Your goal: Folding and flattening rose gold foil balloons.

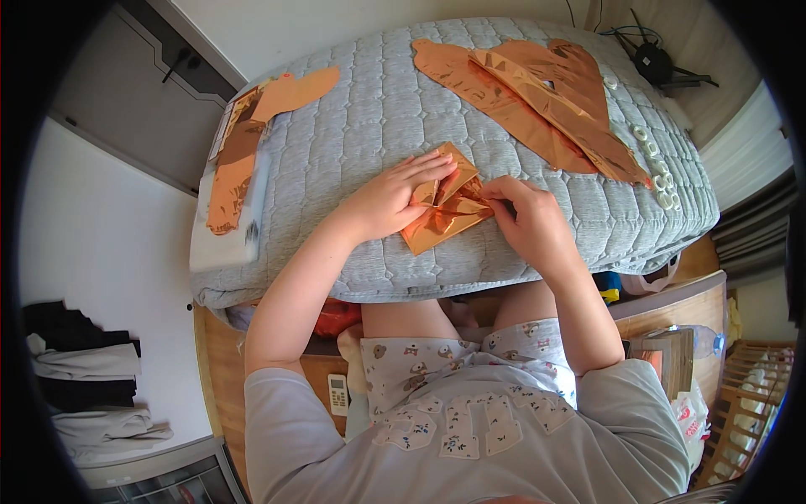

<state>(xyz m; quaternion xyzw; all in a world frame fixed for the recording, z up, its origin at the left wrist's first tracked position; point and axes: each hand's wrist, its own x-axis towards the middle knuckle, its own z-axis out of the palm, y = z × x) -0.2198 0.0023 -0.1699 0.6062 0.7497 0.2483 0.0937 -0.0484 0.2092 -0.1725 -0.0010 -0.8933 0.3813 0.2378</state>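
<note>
A shiny copper-coloured foil balloon, flat and folded into a rough square with creased flaps at its middle, lies on the quilted bed in front of me. My left hand rests on its left side, fingers stretched out across the foil and thumb near the centre. At the right corner, the fingers of my right hand are pinched together on the foil's edge. The tips of those fingers are partly hidden.
Larger deflated copper foil balloons lie at the bed's far right, beside several small white rings. More copper foil rests on a white package at the left. A black router stands beyond the far right corner.
</note>
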